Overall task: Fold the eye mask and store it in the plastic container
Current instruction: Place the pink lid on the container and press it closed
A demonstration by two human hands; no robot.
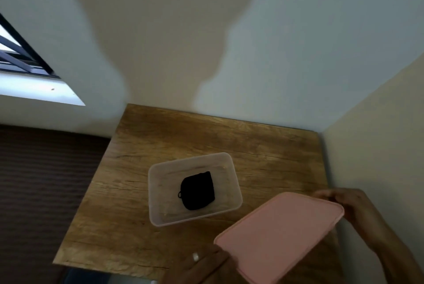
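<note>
Both hands are closed on a pink lid, one at each end, holding it tilted above the near right corner of the worktop. The right hand grips the far end, fingers curled over the rim and blurred, so how tightly they pinch cannot be told. The left hand holds the near end from below, its thumb lying against the lid's edge, with a pale ring on one finger. The lid is clear of the plastic container, just to the right of it and nearer the person. That container stands open on the worktop, roughly in the middle, and the eye mask lies folded inside it on the bottom, a compact black bundle with a small loop of strap poking out at its left side. The worktop is a squarish wooden board with strong brown grain and a few dark cracks running across it, pushed into the corner where two pale walls meet. A broad soft shadow falls on the far wall. To the left a window with dark bars sits above a white sill, and below it is a dark, ribbed surface beside the worktop. The container is translucent, frosted, rectangular with rounded corners; the lid is opaque, matt pink, the same rounded rectangle with a raised edge.
</note>
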